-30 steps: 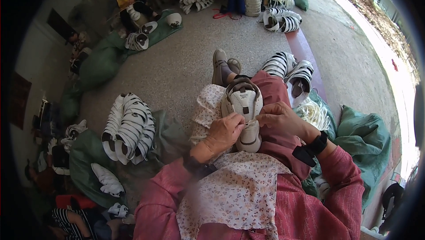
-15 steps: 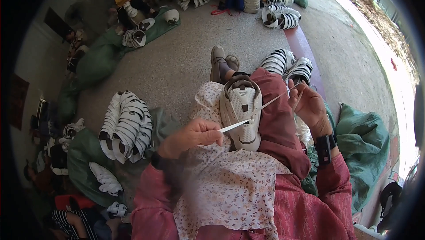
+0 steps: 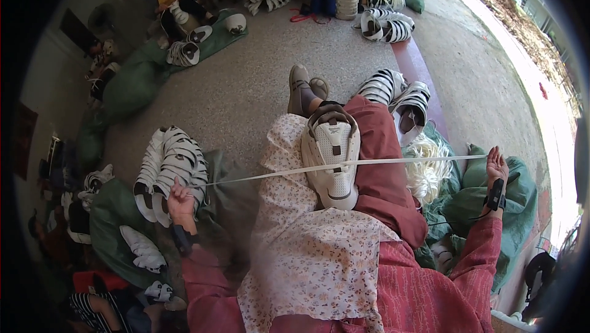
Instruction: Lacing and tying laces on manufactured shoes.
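A white-and-beige shoe upper (image 3: 315, 179) with a dark collar rests between my thighs, its collar pointing away from me. A flat white shoelace (image 3: 381, 161) is pulled out straight to both sides across the upper, crossing it at about its middle. At far left, my left hand (image 3: 180, 202) is closed on one end, beside a stack of uppers. My right hand (image 3: 496, 167) pinches the other end at far right, above a green sack. Where the lace meets the upper, I cannot tell which eyelets it passes through.
Stacked striped shoe uppers (image 3: 175, 170) stand on the floor to the left, others (image 3: 382, 86) beyond my right knee. A bundle of white laces (image 3: 428, 172) hangs by a green sack (image 3: 519, 201) on the right. Other people work at the far left around green sacks (image 3: 132, 90).
Both my hands have moved apart from near the upper, left hand to the left, right hand to the right. The lace, slack and angled before, is now stretched straight between them.
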{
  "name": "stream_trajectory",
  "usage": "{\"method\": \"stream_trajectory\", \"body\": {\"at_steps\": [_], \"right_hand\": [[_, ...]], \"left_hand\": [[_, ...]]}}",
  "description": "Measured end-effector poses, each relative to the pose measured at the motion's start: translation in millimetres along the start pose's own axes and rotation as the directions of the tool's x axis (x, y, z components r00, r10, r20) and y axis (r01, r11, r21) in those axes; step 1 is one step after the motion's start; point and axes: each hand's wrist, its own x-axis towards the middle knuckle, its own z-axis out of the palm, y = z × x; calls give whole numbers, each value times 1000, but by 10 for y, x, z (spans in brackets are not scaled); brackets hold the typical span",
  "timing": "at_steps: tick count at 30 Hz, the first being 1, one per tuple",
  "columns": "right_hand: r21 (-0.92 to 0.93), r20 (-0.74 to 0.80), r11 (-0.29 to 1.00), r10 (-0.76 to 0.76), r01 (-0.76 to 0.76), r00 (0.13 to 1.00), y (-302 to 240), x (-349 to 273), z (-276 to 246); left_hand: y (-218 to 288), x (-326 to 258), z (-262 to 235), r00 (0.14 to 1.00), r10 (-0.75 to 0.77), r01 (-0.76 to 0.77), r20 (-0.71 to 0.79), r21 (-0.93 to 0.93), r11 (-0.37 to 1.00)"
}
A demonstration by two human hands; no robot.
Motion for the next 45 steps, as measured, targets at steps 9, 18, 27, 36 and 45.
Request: {"method": "stream_trajectory", "body": {"at_steps": [9, 18, 27, 36, 45], "right_hand": [[-396, 231, 887, -152, 236, 961, -75, 85, -676], [-841, 535, 261, 530, 474, 658, 2584, -2583, 1151], [-447, 677, 111, 691, 888, 255, 2906, -2983, 982], [-794, 439, 201, 842, 573, 313, 2965, -2895, 1009], [-449, 642, 53, 713, 892, 281, 2965, -2911, 1205]], "left_hand": [[-1096, -246, 812, 984, -147, -180, 105, 614, -768], [-3129, -1033, 2136, 226, -578, -971, 784, 133, -200], [-3690, -871, 2126, 243, -677, -964, 695, 253, -87], [-3711, -805, 2097, 223, -693, -930, 686, 363, 60], [-3686, -807, 2122, 272, -749, -906, 605, 424, 14]]}}
